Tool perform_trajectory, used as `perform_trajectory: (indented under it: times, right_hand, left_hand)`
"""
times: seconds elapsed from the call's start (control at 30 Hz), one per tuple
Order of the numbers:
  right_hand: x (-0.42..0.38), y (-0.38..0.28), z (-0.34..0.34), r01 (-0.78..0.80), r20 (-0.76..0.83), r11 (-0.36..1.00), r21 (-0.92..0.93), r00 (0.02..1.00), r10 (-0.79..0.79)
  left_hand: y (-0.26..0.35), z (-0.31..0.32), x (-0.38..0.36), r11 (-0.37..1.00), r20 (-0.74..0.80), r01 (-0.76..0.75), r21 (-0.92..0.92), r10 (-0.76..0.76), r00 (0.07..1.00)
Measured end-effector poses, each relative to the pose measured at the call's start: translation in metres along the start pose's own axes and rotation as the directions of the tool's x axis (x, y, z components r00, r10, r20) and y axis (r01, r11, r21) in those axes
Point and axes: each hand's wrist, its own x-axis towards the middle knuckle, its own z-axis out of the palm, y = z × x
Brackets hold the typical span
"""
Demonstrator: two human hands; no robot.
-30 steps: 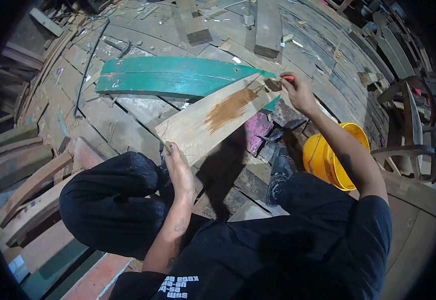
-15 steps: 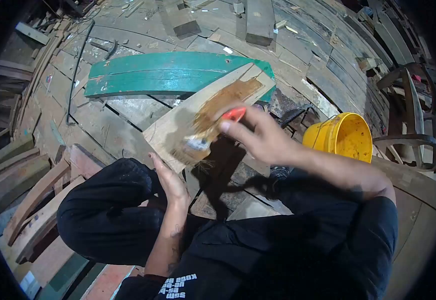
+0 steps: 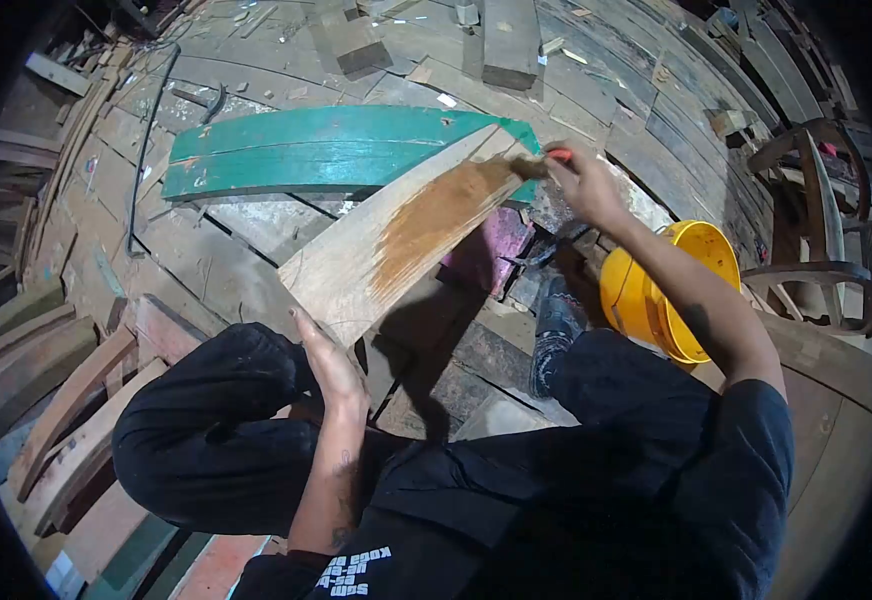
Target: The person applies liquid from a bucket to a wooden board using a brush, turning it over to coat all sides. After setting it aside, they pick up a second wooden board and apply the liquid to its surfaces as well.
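A pale wooden board (image 3: 341,265) slants across the middle of the view, with a wet brown patch on its upper face. My left hand (image 3: 334,368) holds its near lower end, and most of those fingers are hidden beneath the wood. Closed round a paintbrush (image 3: 559,154) with a red handle, my right hand (image 3: 588,188) is at the board's far right end. The dark bristles meet the brown patch near that end. Behind and partly under the board lies a green curved plank (image 3: 286,150).
A yellow bucket (image 3: 626,285), stained inside, lies tipped on the right beside my leg. Curved wooden pieces (image 3: 76,410) are stacked at left. Thick wood blocks (image 3: 509,75) and scraps lie on the plank floor at the back. A wooden chair-like frame (image 3: 821,215) stands at far right.
My right hand has moved the brush from the board's near end up to its far right end. The brown patch now shows fully. My left hand keeps its place.
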Motion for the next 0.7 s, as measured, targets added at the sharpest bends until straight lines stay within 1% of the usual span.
perform_trajectory:
  times: [0.03,0.07,0.1,0.13,0.17,0.2,0.23,0.27,0.33,0.4,0.43,0.47,0.5,0.53,0.57,0.6,0.67,0.7]
  right_hand:
    - [-0.003,-0.007,0.014,0.036,0.047,0.999,-0.014,0.998,-0.035]
    - [-0.015,-0.031,0.021,0.163,0.064,0.983,-0.086,0.985,-0.158]
    - [-0.026,-0.054,0.024,0.340,0.084,0.940,-0.034,0.938,-0.336]
    - [-0.036,-0.091,0.019,0.401,0.141,0.916,-0.012,0.907,-0.396]
    - [-0.045,-0.115,0.020,0.482,0.094,0.867,0.122,0.864,-0.494]
    - [-0.055,-0.138,0.018,0.440,0.137,0.870,0.223,0.869,-0.475]
    - [-0.066,-0.157,0.020,0.363,0.155,0.854,0.373,0.883,-0.443]
    - [-0.073,-0.171,0.020,0.369,0.139,0.805,0.464,0.867,-0.478]
    - [-0.073,-0.193,0.007,0.116,0.309,0.775,0.622,0.873,-0.378]
    - [-0.064,-0.180,0.018,-0.066,0.329,0.704,0.707,0.912,-0.245]
    - [-0.054,-0.163,0.020,-0.078,0.334,0.790,0.608,0.928,-0.166]
    - [-0.042,-0.145,0.020,-0.258,0.409,0.796,0.548,0.912,0.013]
    - [-0.031,-0.110,0.027,-0.226,0.351,0.806,0.547,0.936,0.024]
    - [-0.023,-0.080,0.025,-0.181,0.268,0.873,0.454,0.961,0.060]
    - [-0.016,-0.054,0.023,-0.217,0.227,0.862,0.459,0.966,0.122]
    - [-0.011,-0.042,0.010,-0.239,0.178,0.906,0.348,0.966,0.187]
    - [0.000,0.008,0.005,-0.237,0.093,0.893,0.384,0.971,0.218]
    - [0.006,0.013,-0.004,-0.216,0.045,0.928,0.304,0.976,0.212]
  left_hand:
    - [0.002,0.003,-0.002,1.000,-0.002,-0.018,-0.006,0.018,1.000]
    - [0.003,0.005,-0.002,1.000,-0.001,-0.023,-0.002,0.023,1.000]
    - [0.004,0.005,-0.002,1.000,-0.010,-0.011,-0.010,0.011,1.000]
    - [0.004,0.005,-0.002,1.000,-0.020,0.002,-0.020,-0.003,1.000]
    - [0.002,0.002,-0.001,1.000,-0.015,0.004,-0.031,-0.004,1.000]
    - [0.002,0.000,-0.001,1.000,-0.014,0.008,-0.028,-0.009,1.000]
    - [0.002,-0.002,-0.001,1.000,-0.007,0.015,-0.026,-0.015,1.000]
    - [0.001,-0.001,0.000,0.999,0.003,0.021,-0.025,-0.021,1.000]
    - [0.003,0.002,-0.002,0.999,0.003,0.043,-0.028,-0.043,0.999]
    - [0.007,0.004,-0.004,0.996,-0.017,0.067,-0.049,-0.068,0.998]
    - [0.004,0.000,-0.001,0.999,-0.015,0.032,-0.004,-0.032,0.999]
    - [0.003,-0.002,0.001,1.000,-0.013,0.012,-0.018,-0.013,1.000]
    - [0.000,-0.005,0.002,0.999,-0.021,0.030,-0.021,-0.031,0.999]
    - [-0.001,-0.008,0.004,0.999,-0.030,0.046,-0.024,-0.047,0.998]
    - [0.000,-0.008,0.005,0.999,-0.035,0.038,-0.029,-0.039,0.999]
    - [0.000,-0.007,0.005,0.998,-0.015,0.045,-0.033,-0.045,0.999]
    - [0.002,-0.006,0.004,0.998,0.008,0.052,-0.032,-0.052,0.999]
    - [0.004,-0.003,0.002,0.999,0.009,0.037,0.008,-0.037,0.999]
